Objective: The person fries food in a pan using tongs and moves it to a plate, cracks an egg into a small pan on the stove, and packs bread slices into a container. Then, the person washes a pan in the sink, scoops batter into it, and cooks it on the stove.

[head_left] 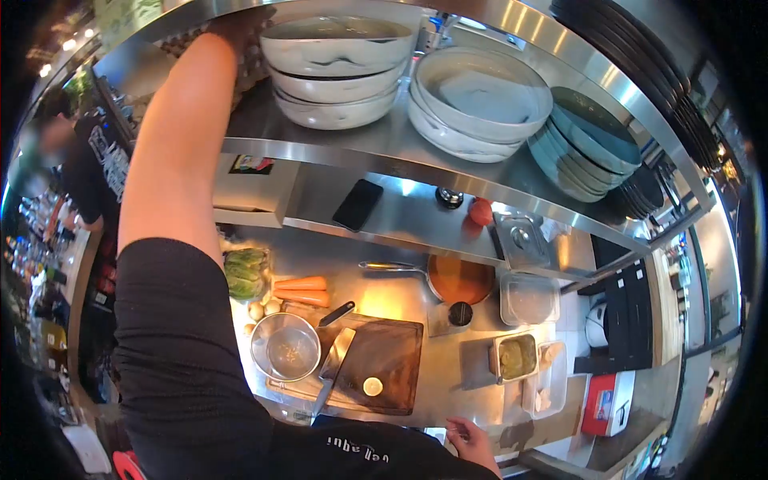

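Several pale bowls [340, 58] stand stacked, likely saving room, on the far shelf [344, 150] beside the left hand [244, 30], its grip too shadowed to tell; the right hand [470, 440] curls loosely, near.

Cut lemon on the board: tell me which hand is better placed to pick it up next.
Right, most likely: the right hand is low, near the board and the cut lemon, while the left arm is stretched up to the upper shelf, far from both.
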Demonstrator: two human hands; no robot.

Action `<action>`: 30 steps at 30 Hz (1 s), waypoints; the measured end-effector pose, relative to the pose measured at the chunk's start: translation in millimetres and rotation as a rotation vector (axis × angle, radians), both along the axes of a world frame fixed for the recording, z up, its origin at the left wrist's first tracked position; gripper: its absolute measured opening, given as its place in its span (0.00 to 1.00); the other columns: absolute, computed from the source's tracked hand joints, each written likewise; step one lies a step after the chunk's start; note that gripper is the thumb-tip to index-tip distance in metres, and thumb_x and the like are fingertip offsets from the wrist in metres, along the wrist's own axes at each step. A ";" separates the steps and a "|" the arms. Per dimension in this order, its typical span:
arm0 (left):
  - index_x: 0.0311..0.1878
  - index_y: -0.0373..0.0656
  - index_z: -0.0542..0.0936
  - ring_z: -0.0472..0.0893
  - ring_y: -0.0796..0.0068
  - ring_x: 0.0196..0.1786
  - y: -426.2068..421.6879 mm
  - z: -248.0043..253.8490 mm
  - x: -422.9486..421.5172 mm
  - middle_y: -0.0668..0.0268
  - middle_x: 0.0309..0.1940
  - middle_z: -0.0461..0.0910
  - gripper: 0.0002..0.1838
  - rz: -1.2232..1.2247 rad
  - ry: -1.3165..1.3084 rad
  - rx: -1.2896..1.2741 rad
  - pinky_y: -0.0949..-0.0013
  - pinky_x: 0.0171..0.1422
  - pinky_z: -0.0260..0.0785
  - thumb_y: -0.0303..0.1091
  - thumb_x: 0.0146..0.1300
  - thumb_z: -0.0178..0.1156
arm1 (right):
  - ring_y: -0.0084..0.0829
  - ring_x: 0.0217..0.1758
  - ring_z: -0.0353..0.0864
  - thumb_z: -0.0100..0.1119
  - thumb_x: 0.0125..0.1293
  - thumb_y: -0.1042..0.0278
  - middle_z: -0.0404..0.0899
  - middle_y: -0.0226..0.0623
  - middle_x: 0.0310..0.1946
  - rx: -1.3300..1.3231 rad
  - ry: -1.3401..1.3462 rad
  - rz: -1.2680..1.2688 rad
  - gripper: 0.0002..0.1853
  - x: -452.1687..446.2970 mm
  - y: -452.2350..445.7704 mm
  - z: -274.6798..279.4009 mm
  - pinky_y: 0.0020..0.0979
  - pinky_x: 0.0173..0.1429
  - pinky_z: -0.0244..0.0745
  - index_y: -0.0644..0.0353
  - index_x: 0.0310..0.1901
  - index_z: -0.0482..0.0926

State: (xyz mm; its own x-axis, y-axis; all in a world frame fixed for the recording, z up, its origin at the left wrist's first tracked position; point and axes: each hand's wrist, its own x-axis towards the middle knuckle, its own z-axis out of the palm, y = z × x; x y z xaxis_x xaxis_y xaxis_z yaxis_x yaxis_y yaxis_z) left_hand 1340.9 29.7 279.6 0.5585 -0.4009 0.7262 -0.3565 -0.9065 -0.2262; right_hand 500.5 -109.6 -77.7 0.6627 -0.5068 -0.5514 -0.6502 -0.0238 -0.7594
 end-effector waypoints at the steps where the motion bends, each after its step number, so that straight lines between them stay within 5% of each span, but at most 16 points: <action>1: 0.58 0.51 0.88 0.86 0.53 0.54 1.0 -4.1 9.0 0.50 0.54 0.88 0.22 0.013 0.023 0.005 0.50 0.64 0.75 0.49 0.64 0.70 | 0.26 0.53 0.87 0.67 0.75 0.68 0.87 0.36 0.46 -0.016 -0.005 -0.010 0.19 -7.8 1.0 -5.5 0.31 0.62 0.82 0.61 0.64 0.81; 4: 0.57 0.50 0.88 0.86 0.53 0.54 2.3 -2.6 20.2 0.50 0.53 0.87 0.21 0.040 0.061 0.000 0.50 0.64 0.75 0.48 0.64 0.70 | 0.25 0.52 0.87 0.66 0.76 0.68 0.88 0.35 0.46 -0.010 -0.002 -0.027 0.19 -45.9 -9.0 -50.7 0.30 0.61 0.82 0.61 0.65 0.80; 8: 0.56 0.48 0.87 0.85 0.52 0.54 11.1 -4.3 25.6 0.50 0.52 0.87 0.20 0.044 0.060 0.007 0.50 0.64 0.75 0.46 0.63 0.69 | 0.20 0.45 0.80 0.61 0.79 0.70 0.83 0.30 0.43 0.008 -0.035 -0.052 0.20 -51.0 6.6 -50.5 0.25 0.53 0.78 0.61 0.68 0.78; 9: 0.56 0.48 0.87 0.85 0.52 0.54 12.8 -5.0 27.0 0.50 0.52 0.87 0.20 0.039 0.054 0.012 0.50 0.64 0.75 0.46 0.63 0.69 | 0.21 0.44 0.80 0.57 0.78 0.75 0.82 0.31 0.44 0.075 0.038 -0.119 0.21 -24.0 15.8 -11.9 0.25 0.52 0.78 0.62 0.69 0.77; 12: 0.55 0.47 0.87 0.85 0.51 0.54 14.3 -5.5 24.0 0.49 0.51 0.87 0.19 0.027 0.030 0.027 0.50 0.63 0.75 0.44 0.63 0.69 | 0.24 0.50 0.87 0.66 0.76 0.68 0.88 0.35 0.46 0.038 0.052 -0.037 0.18 -33.3 0.7 -49.2 0.31 0.61 0.82 0.64 0.63 0.80; 16: 0.53 0.46 0.87 0.84 0.50 0.53 13.4 -11.2 21.5 0.49 0.50 0.86 0.18 0.011 0.032 0.025 0.50 0.63 0.75 0.43 0.63 0.68 | 0.24 0.53 0.86 0.66 0.75 0.70 0.87 0.36 0.48 0.077 0.006 -0.082 0.19 -11.0 0.3 -25.6 0.31 0.64 0.79 0.63 0.64 0.79; 30: 0.48 0.41 0.86 0.83 0.48 0.52 0.8 -25.7 6.4 0.47 0.47 0.85 0.14 -0.048 0.007 0.100 0.50 0.62 0.74 0.37 0.62 0.66 | 0.26 0.49 0.88 0.65 0.75 0.70 0.88 0.37 0.43 0.017 -0.022 -0.083 0.17 -52.4 -9.4 -47.6 0.30 0.56 0.83 0.60 0.62 0.81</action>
